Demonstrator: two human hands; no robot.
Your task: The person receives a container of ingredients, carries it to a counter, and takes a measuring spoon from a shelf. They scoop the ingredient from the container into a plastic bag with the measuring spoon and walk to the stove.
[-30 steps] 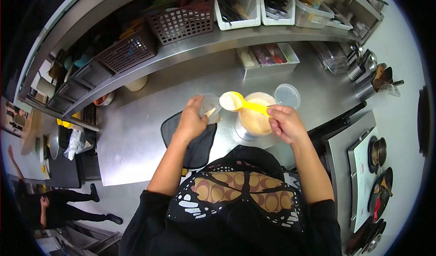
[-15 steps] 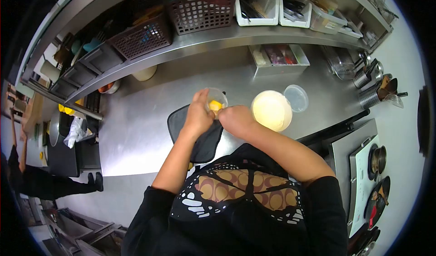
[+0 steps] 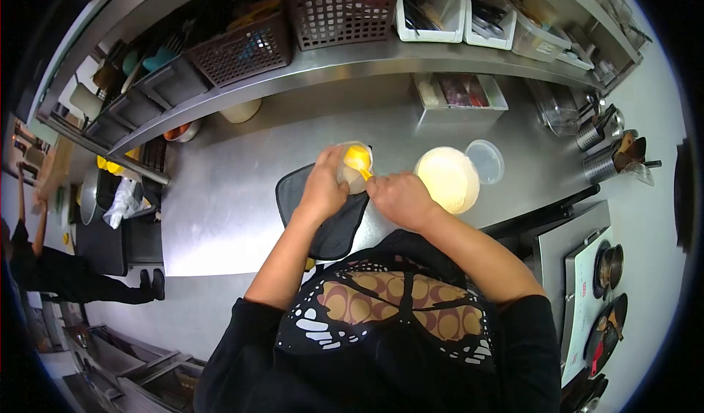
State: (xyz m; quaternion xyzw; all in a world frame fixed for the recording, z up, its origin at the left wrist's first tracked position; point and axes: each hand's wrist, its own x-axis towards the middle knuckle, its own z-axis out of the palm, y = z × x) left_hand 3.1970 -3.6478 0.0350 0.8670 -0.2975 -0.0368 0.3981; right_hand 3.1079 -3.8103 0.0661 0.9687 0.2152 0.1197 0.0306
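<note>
My left hand (image 3: pixel 325 187) is wrapped round the side of a small clear plastic container (image 3: pixel 355 183), which tilts over a black mat (image 3: pixel 315 226). In my right hand (image 3: pixel 400 199), closed at the container's right side, is a yellow spatula (image 3: pixel 358 158). Its broad yellow head is at the container's mouth, and its short visible handle runs into my fingers. What the container holds is hard to make out. Just right of my right hand stands a round tub (image 3: pixel 446 180) filled with a pale cream-coloured mixture. A clear round lid (image 3: pixel 485 161) lies beside the tub.
A metal shelf (image 3: pixel 337 63) with brown baskets (image 3: pixel 242 50) and white bins spans the back. Below it sits a tray (image 3: pixel 460 98) of packets. Utensil holders (image 3: pixel 603 165) and a stove (image 3: pixel 587 296) with pans are on the right. Another person (image 3: pixel 81 274) stands at far left.
My right hand has drawn slightly away from my left, and the yellow handle now shows between them. The spatula's head has risen towards the container's mouth. The view has shifted a little.
</note>
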